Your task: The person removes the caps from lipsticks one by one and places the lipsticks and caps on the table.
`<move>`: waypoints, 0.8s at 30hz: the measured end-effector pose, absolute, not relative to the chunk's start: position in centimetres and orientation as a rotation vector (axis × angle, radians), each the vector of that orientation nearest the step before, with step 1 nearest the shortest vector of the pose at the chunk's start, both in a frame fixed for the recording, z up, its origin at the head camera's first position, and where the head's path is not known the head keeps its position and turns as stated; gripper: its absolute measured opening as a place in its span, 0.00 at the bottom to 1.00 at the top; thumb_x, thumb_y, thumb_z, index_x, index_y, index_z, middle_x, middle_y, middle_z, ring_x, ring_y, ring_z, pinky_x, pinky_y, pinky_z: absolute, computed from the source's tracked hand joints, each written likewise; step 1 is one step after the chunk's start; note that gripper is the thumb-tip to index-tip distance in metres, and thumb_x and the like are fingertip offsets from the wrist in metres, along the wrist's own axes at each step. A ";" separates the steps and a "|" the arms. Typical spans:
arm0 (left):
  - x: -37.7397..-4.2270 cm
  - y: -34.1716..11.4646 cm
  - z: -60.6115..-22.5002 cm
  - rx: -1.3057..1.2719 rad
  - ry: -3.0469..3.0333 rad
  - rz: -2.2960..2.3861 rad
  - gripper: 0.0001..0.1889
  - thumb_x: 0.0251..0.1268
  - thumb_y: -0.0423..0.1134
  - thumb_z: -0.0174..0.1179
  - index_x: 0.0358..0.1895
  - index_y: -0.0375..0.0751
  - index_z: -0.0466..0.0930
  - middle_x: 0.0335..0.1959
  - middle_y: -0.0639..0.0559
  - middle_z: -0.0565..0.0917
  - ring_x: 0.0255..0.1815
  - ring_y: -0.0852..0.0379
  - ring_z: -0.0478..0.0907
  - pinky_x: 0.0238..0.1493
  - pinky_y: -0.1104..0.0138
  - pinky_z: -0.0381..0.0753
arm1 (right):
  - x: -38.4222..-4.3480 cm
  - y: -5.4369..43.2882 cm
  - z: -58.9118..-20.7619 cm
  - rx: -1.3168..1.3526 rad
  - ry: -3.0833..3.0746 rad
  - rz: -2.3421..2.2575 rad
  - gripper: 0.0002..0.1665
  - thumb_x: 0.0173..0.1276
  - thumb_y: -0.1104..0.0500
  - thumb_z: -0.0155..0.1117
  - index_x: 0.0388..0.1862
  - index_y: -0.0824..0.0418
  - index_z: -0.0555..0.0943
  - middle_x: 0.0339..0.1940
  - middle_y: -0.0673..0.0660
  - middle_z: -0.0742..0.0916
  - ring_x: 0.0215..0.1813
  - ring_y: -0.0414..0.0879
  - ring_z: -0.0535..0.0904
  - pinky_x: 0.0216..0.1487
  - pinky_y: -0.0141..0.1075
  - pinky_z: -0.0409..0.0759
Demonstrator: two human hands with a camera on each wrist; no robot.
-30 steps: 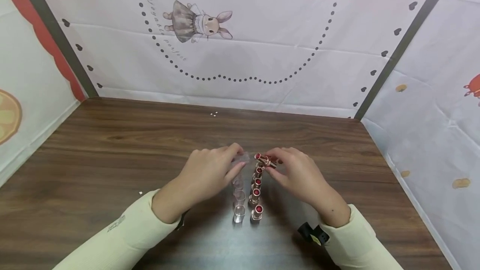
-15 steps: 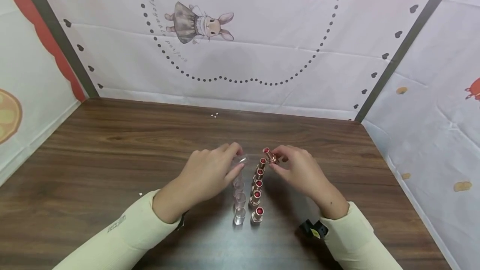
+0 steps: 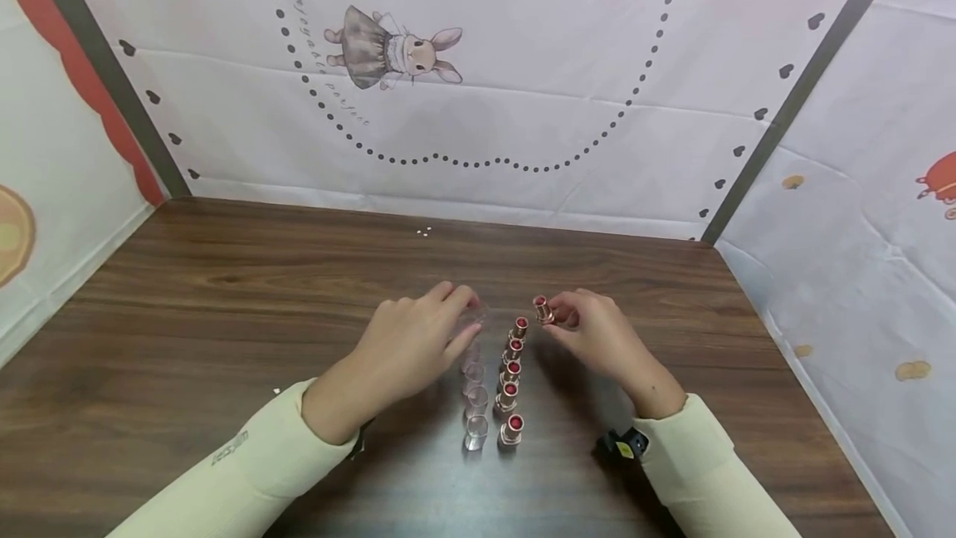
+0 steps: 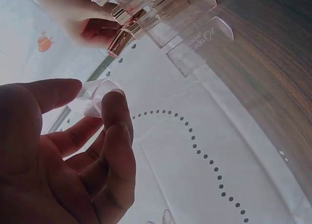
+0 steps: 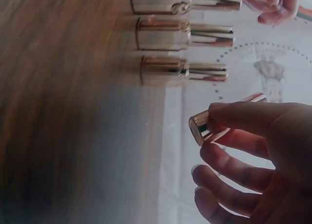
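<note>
My left hand (image 3: 407, 347) pinches a clear cap (image 4: 95, 91) between thumb and fingertip, above the far end of a row of clear caps (image 3: 475, 435) standing on the table. My right hand (image 3: 605, 345) holds a gold lipstick (image 3: 543, 310) with a red top, slightly tilted, thumb and fingers around its base (image 5: 199, 126). Between the hands stands a row of several upright uncapped gold lipsticks (image 3: 509, 397), beside the caps. The held lipstick is apart from the row, to its right. In the head view, fingers partly hide the held cap.
The brown wooden table (image 3: 224, 289) is bounded by a printed white cloth (image 3: 523, 40) behind and at both sides. Tiny white bits (image 3: 423, 232) lie near the back edge. A black wrist device (image 3: 623, 445) hangs under the right sleeve.
The right hand has drawn its lipstick away from the held cap, to the right, and turned it from leaning left to more upright. The left hand stays almost in place with its cap.
</note>
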State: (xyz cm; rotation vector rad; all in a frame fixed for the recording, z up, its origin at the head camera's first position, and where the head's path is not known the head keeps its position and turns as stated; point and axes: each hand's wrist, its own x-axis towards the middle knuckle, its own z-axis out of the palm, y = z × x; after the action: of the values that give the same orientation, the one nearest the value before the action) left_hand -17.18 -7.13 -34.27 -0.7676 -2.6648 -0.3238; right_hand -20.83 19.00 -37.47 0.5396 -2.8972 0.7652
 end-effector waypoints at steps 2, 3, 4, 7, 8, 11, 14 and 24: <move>-17.3 -7.1 -34.3 -0.768 -2.657 -0.332 0.12 0.68 0.50 0.63 0.49 0.50 0.79 0.37 0.55 0.84 0.15 0.58 0.71 0.17 0.65 0.65 | -21.3 19.3 -37.7 0.547 -2.911 0.817 0.11 0.62 0.60 0.73 0.43 0.61 0.86 0.33 0.53 0.87 0.34 0.43 0.83 0.38 0.38 0.82; -17.3 -7.1 -34.3 -0.768 -2.652 -0.336 0.13 0.68 0.50 0.63 0.49 0.50 0.79 0.36 0.56 0.84 0.15 0.58 0.71 0.17 0.65 0.65 | -21.5 19.4 -37.8 0.550 -2.915 0.833 0.10 0.62 0.60 0.73 0.42 0.61 0.86 0.32 0.53 0.88 0.34 0.43 0.83 0.37 0.38 0.82; -17.4 -7.0 -34.3 -0.768 -2.648 -0.338 0.13 0.68 0.50 0.63 0.49 0.50 0.79 0.36 0.56 0.84 0.15 0.59 0.70 0.17 0.65 0.65 | -21.7 19.5 -37.9 0.554 -2.917 0.844 0.08 0.62 0.60 0.73 0.40 0.60 0.86 0.31 0.53 0.88 0.33 0.43 0.83 0.37 0.37 0.82; -17.6 -6.9 -34.3 -0.765 -2.641 -0.341 0.13 0.68 0.50 0.64 0.48 0.50 0.79 0.36 0.56 0.84 0.14 0.59 0.69 0.16 0.66 0.65 | -22.2 19.6 -38.1 0.561 -2.926 0.878 0.05 0.63 0.60 0.73 0.37 0.57 0.85 0.30 0.53 0.88 0.33 0.43 0.84 0.36 0.37 0.82; -17.7 -6.9 -34.4 -0.764 -2.639 -0.340 0.13 0.67 0.50 0.64 0.48 0.50 0.79 0.36 0.56 0.84 0.14 0.59 0.70 0.16 0.65 0.65 | -22.3 19.6 -38.2 0.562 -2.930 0.883 0.05 0.63 0.60 0.73 0.36 0.57 0.85 0.30 0.52 0.88 0.32 0.43 0.84 0.36 0.37 0.82; -17.8 -6.8 -34.5 -0.768 -2.630 -0.339 0.13 0.67 0.50 0.64 0.48 0.49 0.79 0.36 0.56 0.85 0.14 0.58 0.71 0.16 0.65 0.65 | -22.6 19.5 -38.5 0.551 -2.946 0.895 0.04 0.63 0.59 0.72 0.34 0.56 0.84 0.30 0.52 0.88 0.32 0.43 0.83 0.35 0.37 0.81; -18.0 -6.6 -34.7 -0.770 -2.638 -0.332 0.13 0.68 0.50 0.63 0.48 0.49 0.79 0.38 0.56 0.85 0.15 0.57 0.73 0.16 0.64 0.66 | -23.1 19.5 -38.8 0.535 -2.962 0.904 0.05 0.63 0.58 0.72 0.31 0.55 0.83 0.29 0.52 0.88 0.32 0.42 0.82 0.34 0.36 0.80; -18.1 -6.6 -35.2 -0.782 -2.630 -0.331 0.13 0.66 0.49 0.65 0.48 0.50 0.80 0.33 0.58 0.88 0.15 0.56 0.74 0.15 0.64 0.64 | -24.9 19.7 -39.1 0.620 -3.026 0.901 0.06 0.61 0.60 0.74 0.31 0.57 0.83 0.28 0.51 0.88 0.29 0.39 0.81 0.33 0.34 0.79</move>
State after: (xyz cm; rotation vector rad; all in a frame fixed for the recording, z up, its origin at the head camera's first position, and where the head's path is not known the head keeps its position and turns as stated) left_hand -18.10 -6.58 -35.15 -0.7818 -2.6297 -0.3314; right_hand -24.95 19.72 -39.13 0.6197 -3.0259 0.9011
